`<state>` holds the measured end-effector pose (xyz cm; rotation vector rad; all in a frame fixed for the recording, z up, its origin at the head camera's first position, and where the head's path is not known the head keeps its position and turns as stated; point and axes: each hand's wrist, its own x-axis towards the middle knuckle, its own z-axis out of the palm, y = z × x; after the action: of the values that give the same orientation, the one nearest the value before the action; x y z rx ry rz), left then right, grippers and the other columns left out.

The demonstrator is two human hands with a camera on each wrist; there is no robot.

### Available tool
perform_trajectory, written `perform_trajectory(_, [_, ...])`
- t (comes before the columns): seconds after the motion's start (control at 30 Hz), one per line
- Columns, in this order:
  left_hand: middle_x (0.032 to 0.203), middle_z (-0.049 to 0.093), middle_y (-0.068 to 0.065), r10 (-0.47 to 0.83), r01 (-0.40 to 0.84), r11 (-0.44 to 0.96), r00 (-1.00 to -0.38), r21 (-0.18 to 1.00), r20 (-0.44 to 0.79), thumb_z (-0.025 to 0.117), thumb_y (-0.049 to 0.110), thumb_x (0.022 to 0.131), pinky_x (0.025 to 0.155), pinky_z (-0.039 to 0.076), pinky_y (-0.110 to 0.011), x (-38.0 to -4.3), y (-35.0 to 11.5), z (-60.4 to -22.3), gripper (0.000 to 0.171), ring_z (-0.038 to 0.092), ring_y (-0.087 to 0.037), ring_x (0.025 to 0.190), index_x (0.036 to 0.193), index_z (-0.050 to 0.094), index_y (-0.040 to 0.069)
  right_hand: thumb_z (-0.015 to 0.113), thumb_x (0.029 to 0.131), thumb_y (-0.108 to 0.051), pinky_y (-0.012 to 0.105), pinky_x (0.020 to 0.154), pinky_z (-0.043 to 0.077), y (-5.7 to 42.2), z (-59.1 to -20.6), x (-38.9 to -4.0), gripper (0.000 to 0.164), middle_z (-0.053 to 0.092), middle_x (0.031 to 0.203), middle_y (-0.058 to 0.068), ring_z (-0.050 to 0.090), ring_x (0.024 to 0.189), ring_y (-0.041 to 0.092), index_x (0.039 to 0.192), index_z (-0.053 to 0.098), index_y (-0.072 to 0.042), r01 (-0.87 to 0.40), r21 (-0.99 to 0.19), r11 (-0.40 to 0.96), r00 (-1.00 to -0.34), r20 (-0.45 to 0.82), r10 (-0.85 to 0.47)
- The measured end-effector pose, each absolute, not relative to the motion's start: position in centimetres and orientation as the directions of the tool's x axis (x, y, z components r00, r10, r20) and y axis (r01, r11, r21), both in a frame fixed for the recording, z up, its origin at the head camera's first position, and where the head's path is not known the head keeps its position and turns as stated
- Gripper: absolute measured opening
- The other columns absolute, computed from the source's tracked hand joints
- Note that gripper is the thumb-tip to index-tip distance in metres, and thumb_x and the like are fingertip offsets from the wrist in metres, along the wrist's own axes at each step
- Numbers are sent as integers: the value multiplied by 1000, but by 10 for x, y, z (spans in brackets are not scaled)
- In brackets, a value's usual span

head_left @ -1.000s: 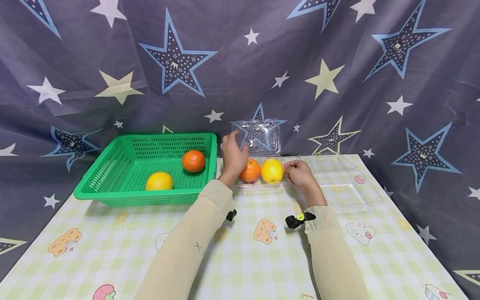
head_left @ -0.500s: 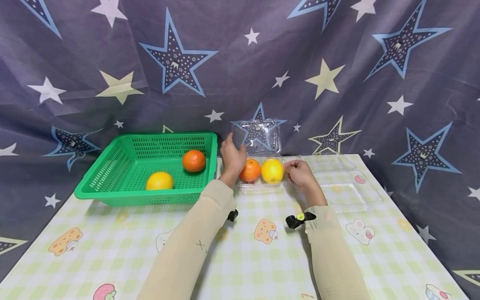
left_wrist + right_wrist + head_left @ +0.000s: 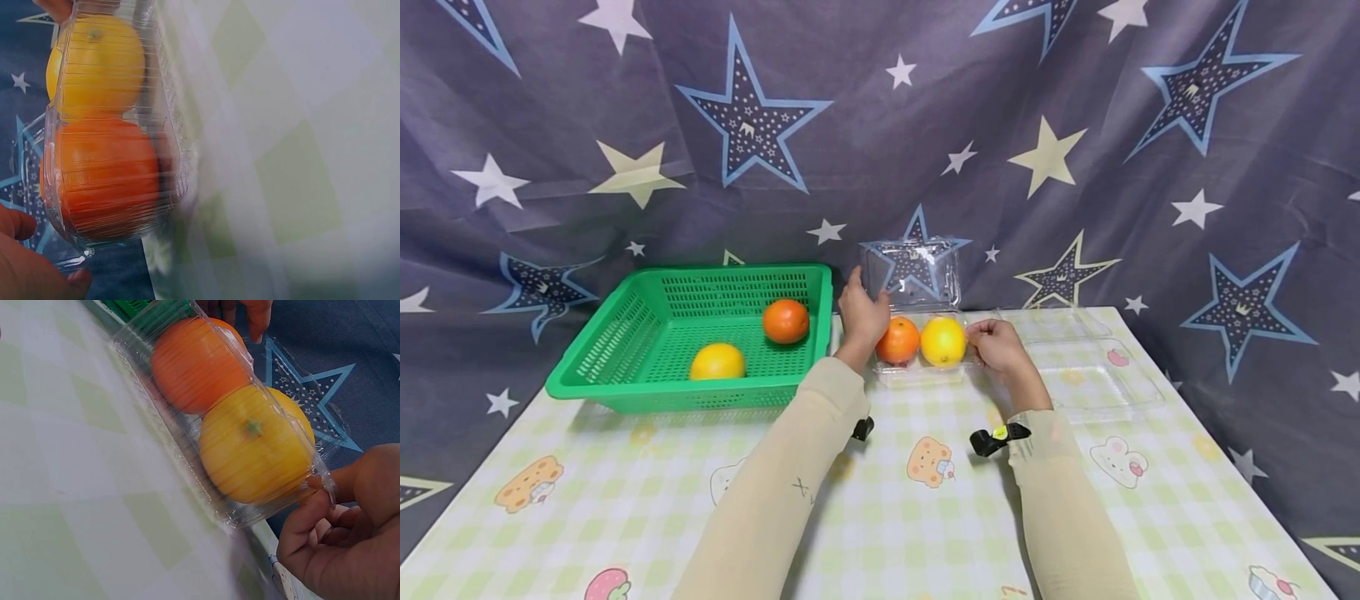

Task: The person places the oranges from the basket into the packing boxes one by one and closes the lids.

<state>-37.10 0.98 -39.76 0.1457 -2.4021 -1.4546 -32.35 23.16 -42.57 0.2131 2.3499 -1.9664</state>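
Observation:
A clear plastic clamshell box (image 3: 917,372) stands near the table's back edge, its lid (image 3: 942,283) raised behind it. Inside lie an orange-red round fruit (image 3: 898,341) on the left and a yellow round fruit (image 3: 943,342) on the right. My right hand (image 3: 998,346) pinches the box's right rim between thumb and index finger, as the right wrist view shows up close. At the left end, my left hand (image 3: 863,312) has its fingers extended and spread beside the box and lid; in the left wrist view its fingertips (image 3: 80,279) are right at the box's corner.
To the left stands a green perforated basket (image 3: 685,390) holding another yellow fruit (image 3: 718,362) and another orange-red fruit (image 3: 786,322). A further clear plastic container (image 3: 1093,392) lies open on the right of the checked table (image 3: 880,517). A star-patterned curtain (image 3: 850,125) hangs behind.
My left hand has shifted slightly, its raised fingers drawing a little left and down from the lid. My right hand keeps its pinch; box and fruit stay in place.

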Motion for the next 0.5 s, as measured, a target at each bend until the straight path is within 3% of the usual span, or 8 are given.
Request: perform_trajectory(0.5, [141,51,-22,-263,124,442,-929,888,261,64,9,99,112,42,-40,-371,10,-396,60,49,-34,132,153,41,0,48,108,-10,23,52,38,231,-426,-323,18,49,88,11,42,60,13,115,54,5,149,-972,180,-988,-140,62])
